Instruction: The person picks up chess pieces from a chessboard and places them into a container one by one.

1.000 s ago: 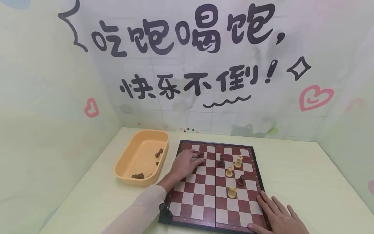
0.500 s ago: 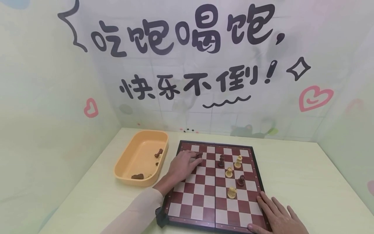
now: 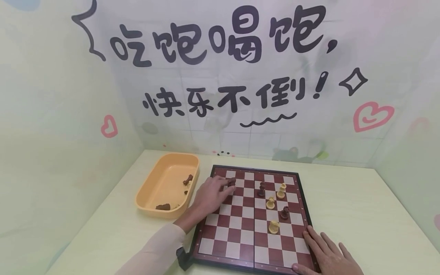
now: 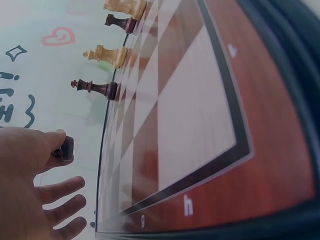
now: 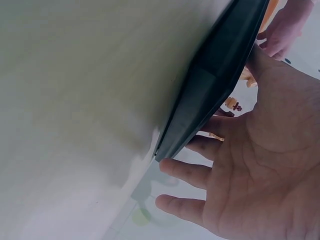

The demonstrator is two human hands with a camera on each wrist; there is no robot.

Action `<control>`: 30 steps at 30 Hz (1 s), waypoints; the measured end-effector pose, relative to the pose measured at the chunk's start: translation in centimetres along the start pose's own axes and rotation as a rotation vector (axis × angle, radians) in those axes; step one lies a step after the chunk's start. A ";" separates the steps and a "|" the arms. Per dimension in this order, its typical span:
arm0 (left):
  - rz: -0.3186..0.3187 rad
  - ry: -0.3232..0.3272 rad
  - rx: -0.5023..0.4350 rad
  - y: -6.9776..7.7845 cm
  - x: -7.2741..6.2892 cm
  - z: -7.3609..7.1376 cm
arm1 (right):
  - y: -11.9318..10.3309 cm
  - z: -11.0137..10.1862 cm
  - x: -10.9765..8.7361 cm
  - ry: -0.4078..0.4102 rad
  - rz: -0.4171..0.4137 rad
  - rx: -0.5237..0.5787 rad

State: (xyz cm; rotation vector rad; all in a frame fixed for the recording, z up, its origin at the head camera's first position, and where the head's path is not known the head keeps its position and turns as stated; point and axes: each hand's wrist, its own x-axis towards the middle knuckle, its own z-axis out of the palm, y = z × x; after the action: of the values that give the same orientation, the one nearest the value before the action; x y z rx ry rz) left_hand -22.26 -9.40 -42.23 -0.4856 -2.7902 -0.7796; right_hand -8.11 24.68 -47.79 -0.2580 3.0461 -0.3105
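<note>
My left hand [image 3: 210, 195] reaches over the far left part of the chessboard [image 3: 246, 250]. Between thumb and index finger it pinches a dark chess piece [image 4: 66, 149], mostly covered by the fingers; its other fingers extend loosely in the left wrist view. My right hand [image 3: 328, 253] rests on the board's near right edge, fingers straight along the dark side [image 5: 202, 95] and thumb at the front corner. On the right half stand a dark king [image 3: 261, 189], a pale queen or king [image 3: 281, 191], a smaller pale piece [image 3: 270, 203], a dark piece [image 3: 284, 212] and a pale knight [image 3: 273, 227].
Left of the board, a yellow-orange tray [image 3: 140, 202] holds a few dark and pale pieces, among them a dark piece [image 3: 163, 206] lying on its side. The pale table [image 3: 374, 214] meets a printed wall covering [image 3: 220, 139] at the back.
My left hand has shifted slightly left with the dark chess piece in its fingers. My right hand stays at the board's edge, and the standing pieces keep their squares.
</note>
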 end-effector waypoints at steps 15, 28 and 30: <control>-0.038 0.019 -0.037 -0.3 -0.4 -1.4 | -0.4 -0.5 0.1 -0.027 0.004 0.015; -0.057 0.076 -0.028 -1.7 -0.6 -3.0 | -0.5 -1.1 0.1 -0.029 -0.012 0.002; -0.064 0.086 -0.027 -1.9 -0.7 -3.1 | -0.5 -1.0 0.1 -0.029 -0.012 0.001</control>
State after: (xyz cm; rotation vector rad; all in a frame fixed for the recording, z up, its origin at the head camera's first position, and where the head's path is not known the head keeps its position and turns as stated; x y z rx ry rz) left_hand -22.03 -12.76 -40.72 -0.3595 -2.7309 -0.8318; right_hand -8.23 24.40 -46.70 -0.2776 3.0169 -0.3067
